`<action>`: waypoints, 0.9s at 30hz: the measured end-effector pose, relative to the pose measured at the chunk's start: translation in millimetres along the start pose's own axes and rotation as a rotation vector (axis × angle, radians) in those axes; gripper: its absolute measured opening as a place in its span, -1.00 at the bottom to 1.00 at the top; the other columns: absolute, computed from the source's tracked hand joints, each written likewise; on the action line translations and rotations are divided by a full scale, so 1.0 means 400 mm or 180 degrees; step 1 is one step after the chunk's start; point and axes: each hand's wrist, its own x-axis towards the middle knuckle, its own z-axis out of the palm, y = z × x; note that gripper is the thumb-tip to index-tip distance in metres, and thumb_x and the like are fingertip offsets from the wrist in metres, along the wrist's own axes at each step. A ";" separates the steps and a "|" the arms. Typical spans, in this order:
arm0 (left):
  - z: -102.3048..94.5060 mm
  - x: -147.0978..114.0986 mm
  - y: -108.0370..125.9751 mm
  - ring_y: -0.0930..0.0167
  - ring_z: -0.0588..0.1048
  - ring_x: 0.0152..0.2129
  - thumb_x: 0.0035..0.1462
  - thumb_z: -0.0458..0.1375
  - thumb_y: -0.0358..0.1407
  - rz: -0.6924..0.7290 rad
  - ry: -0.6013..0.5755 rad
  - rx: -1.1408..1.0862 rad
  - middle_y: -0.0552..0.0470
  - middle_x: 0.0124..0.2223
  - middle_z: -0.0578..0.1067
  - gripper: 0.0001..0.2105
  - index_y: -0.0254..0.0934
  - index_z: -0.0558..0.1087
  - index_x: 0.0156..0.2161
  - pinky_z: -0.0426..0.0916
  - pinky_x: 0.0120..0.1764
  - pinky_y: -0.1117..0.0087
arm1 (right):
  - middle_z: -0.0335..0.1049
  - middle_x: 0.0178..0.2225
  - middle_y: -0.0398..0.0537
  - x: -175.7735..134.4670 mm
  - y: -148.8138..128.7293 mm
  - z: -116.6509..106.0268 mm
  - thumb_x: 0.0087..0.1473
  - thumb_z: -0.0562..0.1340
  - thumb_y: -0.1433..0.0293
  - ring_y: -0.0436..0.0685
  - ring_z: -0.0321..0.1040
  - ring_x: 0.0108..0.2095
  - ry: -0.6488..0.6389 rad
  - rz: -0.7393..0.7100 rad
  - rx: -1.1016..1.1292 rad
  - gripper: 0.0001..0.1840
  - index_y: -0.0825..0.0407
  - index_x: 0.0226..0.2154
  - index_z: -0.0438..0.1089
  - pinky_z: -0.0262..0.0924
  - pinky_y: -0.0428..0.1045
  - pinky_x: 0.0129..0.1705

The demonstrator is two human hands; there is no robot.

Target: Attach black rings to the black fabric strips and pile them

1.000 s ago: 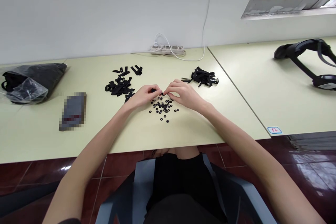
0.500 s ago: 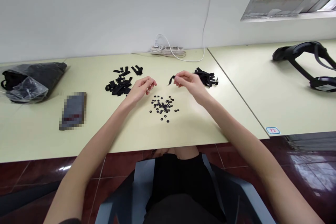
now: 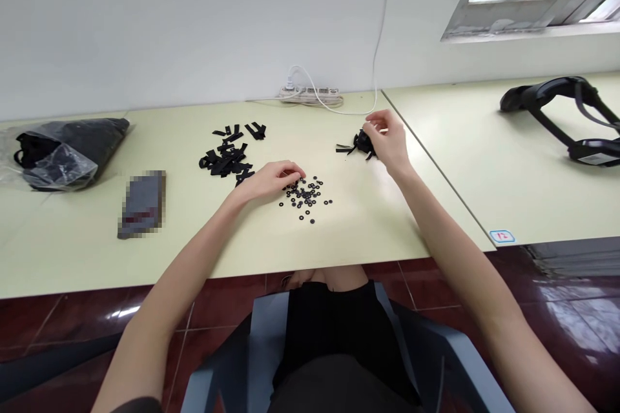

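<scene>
My left hand (image 3: 277,179) reaches to the upper left edge of a scattered group of small black ring-shaped pieces (image 3: 304,193). Its thumb and fingertips are close together; whatever lies between them is hidden. My right hand (image 3: 390,141) is at the right-hand pile of black fabric strips (image 3: 361,141), with its fingers bent and the fingertips close together at the top of the pile. The hand covers part of that pile, and any strip in its fingers cannot be made out. Behind my left hand lies another pile of black strips (image 3: 223,160).
A clear plastic bag with black contents (image 3: 68,151) lies at the left. Nearby is a pixelated dark object (image 3: 142,204). A power strip (image 3: 310,95) with a white cable rests against the wall. A black headset-like frame (image 3: 557,110) occupies the right table.
My right hand has moved right from the middle to the strip pile; the strip it held no longer shows apart. My left hand has come down and right to the ring-shaped pieces.
</scene>
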 end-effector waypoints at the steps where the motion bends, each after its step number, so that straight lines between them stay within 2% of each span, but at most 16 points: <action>1: -0.001 -0.004 0.008 0.20 0.65 0.00 0.48 0.17 0.05 0.0012 -0.0029 -0.0007 -0.15 0.16 0.69 -0.60 -0.16 0.70 0.07 0.48 0.02 0.24 | 0.54 -0.22 -0.02 -0.014 -0.021 0.005 0.28 0.37 0.18 0.21 0.45 -0.22 -0.0428 -0.0074 -0.0101 -0.82 -0.10 -0.14 0.52 0.42 0.16 -0.09; 4: -0.019 -0.018 0.023 0.21 0.65 -0.04 0.43 0.23 0.12 0.0025 -0.0145 0.0109 -0.18 0.15 0.67 -0.55 -0.16 0.70 0.11 0.50 -0.01 0.26 | 0.65 -0.10 0.08 -0.067 -0.070 0.030 0.31 0.39 0.17 0.26 0.54 -0.16 -0.1969 -0.0336 -0.0536 -0.76 -0.05 -0.07 0.62 0.45 0.17 -0.07; 6: -0.036 -0.027 0.028 0.22 0.65 -0.11 0.28 0.39 0.17 0.0021 -0.0298 0.0278 -0.19 0.11 0.65 -0.45 -0.15 0.69 0.17 0.50 -0.10 0.29 | 0.64 -0.01 0.15 -0.106 -0.087 0.058 0.33 0.37 0.24 0.26 0.58 -0.15 -0.2334 -0.0529 -0.0809 -0.75 -0.01 -0.03 0.65 0.47 0.19 0.00; 8: -0.047 -0.034 0.030 0.24 0.65 -0.17 0.14 0.49 0.17 0.0008 -0.0442 0.0285 -0.17 0.08 0.64 -0.36 -0.14 0.66 0.21 0.51 -0.17 0.31 | 0.61 0.05 0.17 -0.141 -0.098 0.090 0.39 0.28 0.31 0.25 0.58 -0.11 -0.2412 -0.0645 -0.0884 -0.75 0.01 -0.01 0.65 0.47 0.18 0.04; 11: -0.049 -0.038 0.038 0.24 0.66 -0.18 0.12 0.51 0.14 0.0019 -0.0573 0.0086 -0.16 0.08 0.63 -0.37 -0.13 0.64 0.20 0.55 -0.16 0.29 | 0.60 0.05 0.13 -0.168 -0.114 0.112 0.43 0.17 0.38 0.24 0.57 -0.06 -0.2631 -0.0678 -0.0851 -0.69 -0.01 -0.01 0.64 0.45 0.16 0.07; 14: -0.054 -0.042 0.051 0.21 0.67 -0.10 0.19 0.44 0.19 -0.0069 -0.0726 0.0044 -0.19 0.19 0.61 -0.38 -0.14 0.63 0.20 0.57 -0.05 0.24 | 0.58 0.07 0.12 -0.153 -0.133 0.083 0.45 0.19 0.28 0.24 0.58 -0.05 -0.2938 -0.0600 -0.0750 -0.69 -0.02 0.01 0.64 0.47 0.17 0.05; 16: -0.068 -0.049 0.056 0.17 0.66 0.01 0.22 0.42 0.22 -0.0184 -0.0809 0.0140 -0.19 0.27 0.58 -0.33 -0.11 0.59 0.28 0.56 0.04 0.21 | 0.55 0.12 0.15 -0.127 -0.142 0.045 0.45 0.24 0.12 0.27 0.59 -0.01 -0.2839 -0.0565 -0.0708 -0.63 -0.02 0.04 0.64 0.48 0.20 0.11; 18: -0.086 -0.058 0.054 0.13 0.64 0.07 0.16 0.46 0.22 -0.0322 -0.0873 0.0279 -0.18 0.27 0.57 -0.23 -0.10 0.52 0.36 0.55 0.07 0.20 | 0.55 0.14 0.16 -0.106 -0.149 0.013 0.39 0.32 0.03 0.29 0.59 0.00 -0.2694 -0.0473 -0.0741 -0.57 -0.03 0.05 0.64 0.50 0.23 0.12; 20: -0.096 -0.064 0.047 0.12 0.65 0.06 0.09 0.50 0.17 -0.0463 -0.0988 0.0410 -0.18 0.26 0.57 -0.19 -0.11 0.50 0.36 0.55 0.05 0.19 | 0.59 0.10 0.16 -0.101 -0.156 0.003 0.30 0.40 0.00 0.31 0.60 -0.02 -0.2890 -0.0301 -0.0823 -0.52 -0.02 0.08 0.63 0.52 0.23 0.05; 23: -0.090 -0.064 0.041 0.14 0.69 -0.02 0.08 0.49 0.09 -0.0522 -0.1069 0.0280 -0.18 0.22 0.58 -0.26 -0.13 0.49 0.31 0.57 0.00 0.19 | 0.65 -0.03 0.11 -0.130 -0.167 0.030 0.28 0.42 0.16 0.30 0.61 -0.08 -0.3308 -0.0129 -0.0925 -0.55 0.02 0.13 0.59 0.51 0.19 -0.04; 25: -0.076 -0.057 0.043 0.17 0.71 -0.04 0.11 0.48 0.05 -0.0456 -0.1089 0.0084 -0.16 0.19 0.60 -0.36 -0.15 0.50 0.23 0.57 0.00 0.18 | 0.67 -0.09 0.07 -0.156 -0.173 0.059 0.32 0.34 0.30 0.26 0.62 -0.10 -0.3354 -0.0100 -0.0836 -0.64 0.04 0.12 0.58 0.49 0.15 -0.03; 27: -0.061 -0.048 0.046 0.18 0.72 -0.05 0.13 0.47 0.03 -0.0366 -0.1072 -0.0112 -0.15 0.13 0.63 -0.44 -0.17 0.52 0.15 0.58 0.02 0.17 | 0.68 -0.11 0.05 -0.172 -0.179 0.077 0.36 0.29 0.35 0.22 0.62 -0.12 -0.3305 -0.0089 -0.0641 -0.67 0.05 0.12 0.56 0.46 0.12 -0.04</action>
